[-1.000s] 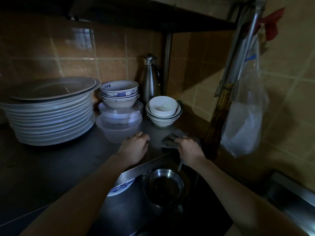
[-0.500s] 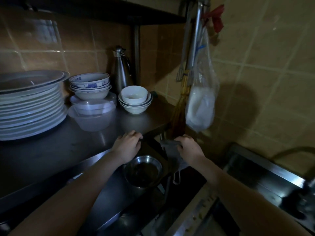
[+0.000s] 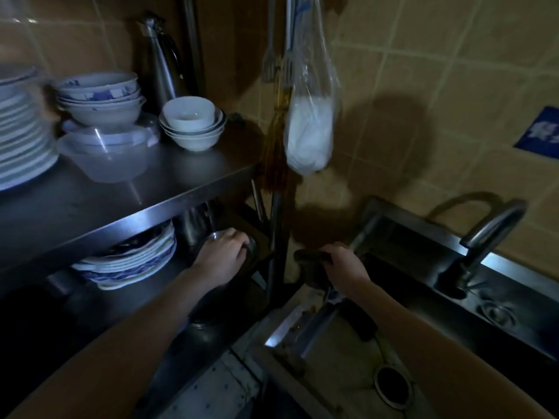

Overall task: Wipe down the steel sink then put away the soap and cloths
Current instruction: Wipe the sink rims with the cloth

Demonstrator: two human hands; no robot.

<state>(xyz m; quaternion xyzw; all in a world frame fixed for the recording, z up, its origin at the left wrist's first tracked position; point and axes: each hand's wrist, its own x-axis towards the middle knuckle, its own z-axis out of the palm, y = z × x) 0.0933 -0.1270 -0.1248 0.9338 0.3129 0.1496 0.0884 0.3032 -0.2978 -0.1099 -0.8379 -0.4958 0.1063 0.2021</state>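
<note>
**Dim corner: cloth held between rack and sink**

The scene is very dark, and the lower shelf of the steel rack (image 3: 169, 189) mostly fades into shadow. The steel sink (image 3: 417, 228) runs along the tiled wall at the right. Its smooth basin is nearly black and its far end is cut off by the frame edge. A curved metal faucet (image 3: 493, 228) rises from its back ledge.

A stack of white plates (image 3: 21, 137) on the top shelf is cropped at the left. A clear, crinkled plastic bag (image 3: 310, 128) with white contents hangs beside the rack's post.

The left hand (image 3: 222, 255) lies over a round steel bowl (image 3: 251, 247) on the lower shelf and hides most of it. The fingers bend over the far rim, but it cannot be told whether they clasp it.

The right hand (image 3: 343, 264) has its fingers curled tight around a dark, limp cloth (image 3: 310, 269). It holds the cloth just off the sink's left end, between post and basin. The cloth's outline is hard to make out.
</note>
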